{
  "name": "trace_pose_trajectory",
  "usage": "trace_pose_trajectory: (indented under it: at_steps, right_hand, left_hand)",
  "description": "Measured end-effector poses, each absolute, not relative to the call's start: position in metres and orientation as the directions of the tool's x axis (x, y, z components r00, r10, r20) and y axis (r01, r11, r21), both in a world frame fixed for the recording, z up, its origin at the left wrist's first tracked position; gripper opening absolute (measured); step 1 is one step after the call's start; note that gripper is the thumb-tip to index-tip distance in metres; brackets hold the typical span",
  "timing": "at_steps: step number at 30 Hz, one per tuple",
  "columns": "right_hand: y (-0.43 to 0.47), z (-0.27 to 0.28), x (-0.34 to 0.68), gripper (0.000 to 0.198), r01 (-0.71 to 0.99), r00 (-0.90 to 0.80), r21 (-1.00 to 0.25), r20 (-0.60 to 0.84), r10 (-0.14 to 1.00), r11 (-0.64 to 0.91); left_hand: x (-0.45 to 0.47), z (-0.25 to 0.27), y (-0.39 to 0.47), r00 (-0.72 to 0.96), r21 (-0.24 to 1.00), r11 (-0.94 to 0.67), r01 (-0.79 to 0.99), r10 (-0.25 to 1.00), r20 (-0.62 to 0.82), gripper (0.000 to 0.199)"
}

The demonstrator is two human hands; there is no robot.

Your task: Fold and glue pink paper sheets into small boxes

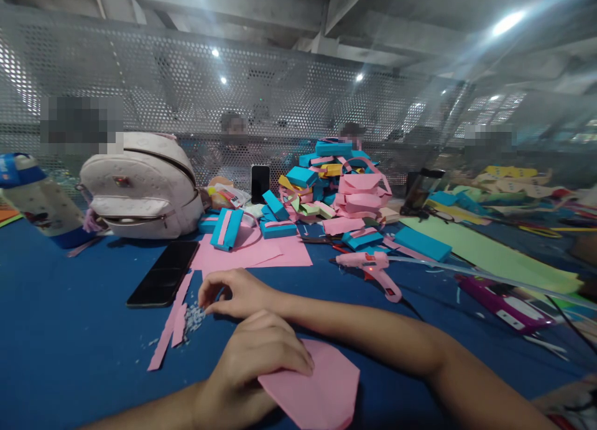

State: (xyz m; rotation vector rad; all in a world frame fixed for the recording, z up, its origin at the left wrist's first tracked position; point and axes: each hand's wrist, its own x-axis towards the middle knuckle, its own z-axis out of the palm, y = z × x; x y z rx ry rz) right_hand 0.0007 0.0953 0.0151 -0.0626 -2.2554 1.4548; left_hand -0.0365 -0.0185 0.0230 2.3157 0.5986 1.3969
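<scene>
My left hand (263, 358) is closed around a folded piece of pink paper (321, 383) low in the head view. Its fingers lie over the paper's left edge, and the thumb is hidden. My right hand (240, 295) reaches across to the left beyond it, thumb and fingertips curled together in a pinch. What lies between those tips, if anything, is too small to make out. Right beside them is a little heap of white scraps (193, 317). A long pink paper strip (165, 333) and a shorter pink strip (179, 325) lie just left of that hand.
A black phone (163, 274) lies at left, before a white backpack (140, 187) and a bottle (44, 200). Blue and pink paper pieces (336, 187) are piled at the back. A pink glue gun (373, 269) and a purple-and-white object (506, 305) lie at right.
</scene>
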Motion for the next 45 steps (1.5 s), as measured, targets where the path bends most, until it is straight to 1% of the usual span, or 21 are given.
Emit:
trace_pose_trajectory:
  at_steps: [4,10,15,19,24,28,37,42,45]
  right_hand:
    - [0.0963,0.0132,-0.0009,0.016,-0.182,-0.906,-0.869,0.329,0.264,0.461]
    - [0.0957,0.0124,-0.0014,0.016,-0.123,-0.939,-0.883,0.252,0.235,0.453]
    - [0.0921,0.0134,0.0,0.024,-0.088,-0.947,-0.882,0.218,0.237,0.463]
    - [0.0911,0.0126,0.0006,0.026,-0.064,-0.947,-0.882,0.201,0.25,0.466]
    - [0.0933,0.0104,-0.0004,0.026,-0.071,-0.953,-0.891,0.193,0.233,0.449]
    - [0.0945,0.009,-0.0013,0.027,-0.077,-0.957,-0.895,0.19,0.22,0.44]
    - [0.0954,0.0103,-0.0007,0.026,-0.097,-0.95,-0.875,0.223,0.217,0.474]
    - [0.097,0.011,-0.0017,0.016,-0.133,-0.944,-0.86,0.262,0.203,0.492]
    - [0.0978,0.012,-0.0008,0.015,-0.157,-0.939,-0.855,0.284,0.193,0.494]
  left_hand:
    - [-0.0372,0.0223,-0.0183,0.428,0.514,-0.842,0.164,0.53,0.732,0.02]
    - [-0.0379,0.0214,-0.0183,0.437,0.519,-0.84,0.157,0.53,0.727,0.02]
    - [-0.0382,0.0207,-0.0182,0.443,0.521,-0.84,0.15,0.529,0.724,0.02]
    - [-0.0386,0.0204,-0.0183,0.446,0.524,-0.838,0.155,0.533,0.72,0.021]
    - [-0.0387,0.0209,-0.0187,0.446,0.525,-0.837,0.152,0.532,0.72,0.021]
    - [-0.0384,0.0211,-0.0186,0.445,0.524,-0.838,0.152,0.532,0.721,0.019]
    - [-0.0375,0.0206,-0.0179,0.432,0.509,-0.847,0.152,0.52,0.736,0.022]
    - [-0.0378,0.0218,-0.0181,0.435,0.514,-0.844,0.154,0.525,0.731,0.02]
    - [-0.0381,0.0215,-0.0183,0.434,0.514,-0.843,0.158,0.526,0.731,0.02]
